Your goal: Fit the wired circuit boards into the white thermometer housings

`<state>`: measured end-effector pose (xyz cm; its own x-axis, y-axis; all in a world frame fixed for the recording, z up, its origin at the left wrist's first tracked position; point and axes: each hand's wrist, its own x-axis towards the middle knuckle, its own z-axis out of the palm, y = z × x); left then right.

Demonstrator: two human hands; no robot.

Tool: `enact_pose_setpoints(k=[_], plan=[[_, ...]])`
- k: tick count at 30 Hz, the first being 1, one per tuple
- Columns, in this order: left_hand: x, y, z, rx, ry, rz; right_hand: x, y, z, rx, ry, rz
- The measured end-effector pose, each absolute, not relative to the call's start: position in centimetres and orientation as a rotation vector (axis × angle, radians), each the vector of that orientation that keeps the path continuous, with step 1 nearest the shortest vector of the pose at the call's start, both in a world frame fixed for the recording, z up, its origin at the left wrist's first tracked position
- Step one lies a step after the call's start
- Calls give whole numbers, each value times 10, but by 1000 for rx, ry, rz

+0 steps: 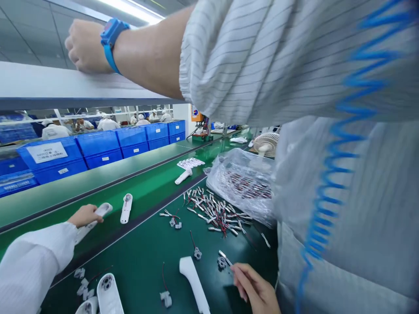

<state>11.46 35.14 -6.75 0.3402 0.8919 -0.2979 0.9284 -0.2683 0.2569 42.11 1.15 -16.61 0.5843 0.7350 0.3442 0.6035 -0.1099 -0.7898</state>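
Note:
On the belt at the left, my left hand [84, 215] is closed around a white plastic handle shell [104, 209]. At the lower right, my right hand [253, 288] pinches a thin wired part with a silver end [225, 257]. A grey flower-shaped piece [221, 262] lies right by that silver end; whether it is attached I cannot tell. Between my hands is a white curved handle [194, 283]. Grey pieces with wires, such as one near the middle [197, 253] and one in front [166, 298], lie about. White shells [109, 294] are at the bottom left.
A co-worker's arm [147, 56] with a blue wristband crosses above, its hand on a white ledge [39, 83]. Their body and blue coiled cord [337, 174] fill the right. Loose wired parts [216, 211] lie before a plastic bag [242, 174]. Blue bins [98, 150] stand beyond the belt.

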Motion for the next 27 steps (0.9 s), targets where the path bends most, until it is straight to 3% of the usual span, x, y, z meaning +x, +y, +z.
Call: enact_pose_setpoints(k=[5, 10, 17, 27], plan=[[104, 304, -16, 2059, 1685, 68, 461, 54, -154, -1887, -1410, 15], [104, 200, 0, 1840, 1572, 2, 493, 114, -154, -1893, -1800, 19], [136, 92, -43, 1557, 1379, -177, 480, 130, -148, -1716, -2088, 36], [180, 109, -107, 1733, 1405, -136, 425, 54, -78, -1506, -1715, 46]])
